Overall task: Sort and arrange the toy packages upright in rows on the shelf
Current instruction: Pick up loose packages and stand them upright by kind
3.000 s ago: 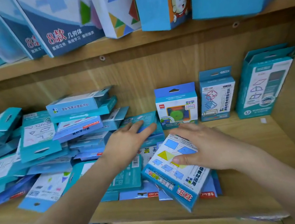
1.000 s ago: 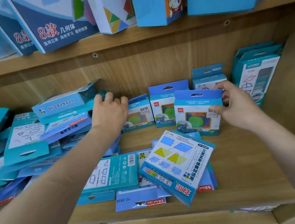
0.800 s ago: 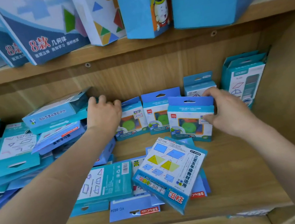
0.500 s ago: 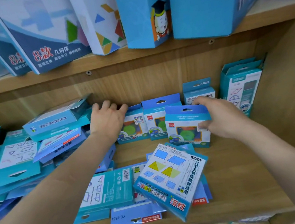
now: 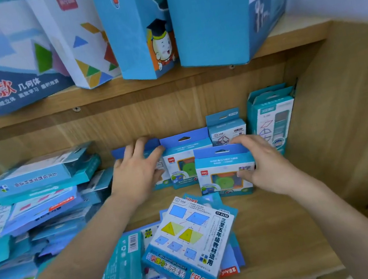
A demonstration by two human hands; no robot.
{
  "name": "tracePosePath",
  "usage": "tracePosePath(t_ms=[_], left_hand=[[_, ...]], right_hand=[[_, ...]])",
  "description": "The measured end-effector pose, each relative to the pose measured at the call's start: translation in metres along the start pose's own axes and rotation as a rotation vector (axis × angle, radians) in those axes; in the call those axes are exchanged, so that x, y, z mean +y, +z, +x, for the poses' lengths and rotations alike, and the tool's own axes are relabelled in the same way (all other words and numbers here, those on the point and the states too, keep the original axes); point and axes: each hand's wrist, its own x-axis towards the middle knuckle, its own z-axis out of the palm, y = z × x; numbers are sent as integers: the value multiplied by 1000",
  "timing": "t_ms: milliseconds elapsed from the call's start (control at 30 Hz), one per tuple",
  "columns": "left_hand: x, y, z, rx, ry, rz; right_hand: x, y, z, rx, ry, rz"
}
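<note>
Three small blue toy boxes with green discs stand upright near the shelf back. My right hand (image 5: pixel 264 165) grips the front box (image 5: pixel 223 174) by its right side, fingers over the top, thumb on the face. My left hand (image 5: pixel 138 169) lies over the leftmost box (image 5: pixel 122 152), fingers spread across its top; the middle box (image 5: pixel 186 153) stands free. Behind them stand a taller box (image 5: pixel 226 127) and a teal box (image 5: pixel 271 115). A flat shapes package (image 5: pixel 190 243) lies on top of others at the front.
A messy heap of blue and teal packages (image 5: pixel 37 202) fills the left of the wooden shelf (image 5: pixel 279 233). The shelf's side wall (image 5: pixel 352 135) is close on the right. Large boxes (image 5: pixel 210 13) stand on the shelf above.
Both hands left the flat packages and went to the back row. The right hand brought a box in front of the row and shifted it left. The left hand slid right onto the leftmost box.
</note>
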Motion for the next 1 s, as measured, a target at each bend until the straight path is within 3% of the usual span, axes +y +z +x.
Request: tracePosePath(t_ms=[333, 600, 700, 1000], left_hand=[[14, 3, 9, 28, -70, -83], [26, 5, 16, 53, 23, -139], [20, 5, 13, 20, 159, -87], [14, 0, 29, 89, 204, -159]], right_hand=[[2, -4, 11, 29, -95, -39], [-2, -4, 22, 12, -73, -159], [-4, 1, 25, 9, -74, -109], [-18, 12, 37, -39, -33, -11]])
